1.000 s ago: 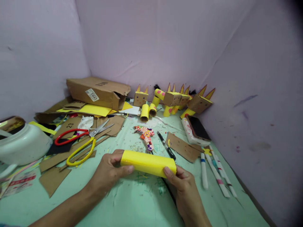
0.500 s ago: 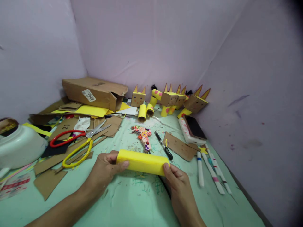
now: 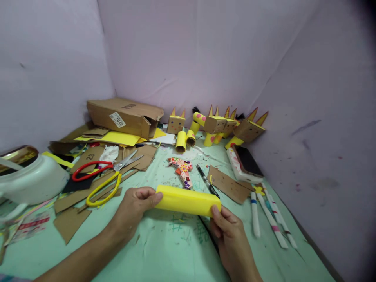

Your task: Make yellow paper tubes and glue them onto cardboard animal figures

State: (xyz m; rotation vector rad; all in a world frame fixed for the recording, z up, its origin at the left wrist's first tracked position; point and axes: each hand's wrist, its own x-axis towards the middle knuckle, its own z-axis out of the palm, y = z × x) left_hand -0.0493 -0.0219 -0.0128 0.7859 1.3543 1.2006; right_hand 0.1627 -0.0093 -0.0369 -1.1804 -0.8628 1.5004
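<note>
From the head camera we've got both hands on a yellow paper roll (image 3: 188, 200), held flat and sideways just over the green table cover (image 3: 164, 254). Our left hand (image 3: 133, 209) pinches the left end, thumb on the front face and the other fingers curled round the back. Our right hand (image 3: 230, 239) grips the right end with the thumb pressed up against it; the rest of its fingers tuck under, so we can't see exactly how they sit. So both hands are closed on the roll, nothing loose.

Just behind the roll lies a glue gun covered in colourful stickers (image 3: 182, 169), and beside that a black pen (image 3: 207, 181) running diagonally. Its lower tip looks to end right at the roll's top edge, though we can't tell if they touch. Right of the pen there's a brown cardboard piece (image 3: 229, 185), then a phone (image 3: 248, 161) resting on a white case, and a few glue sticks (image 3: 272, 219) near the wall.

Off to the left sit two pairs of scissors, red-handled (image 3: 91, 171) and yellow-handled (image 3: 104, 190), on a heap of cardboard scraps (image 3: 69, 223). A white bowl-like container (image 3: 32, 182) is at the far left edge. At the back there's a torn cardboard box (image 3: 125, 115) and a row of little cardboard-and-yellow-tube figures (image 3: 216, 125) with pointy ears.
</note>
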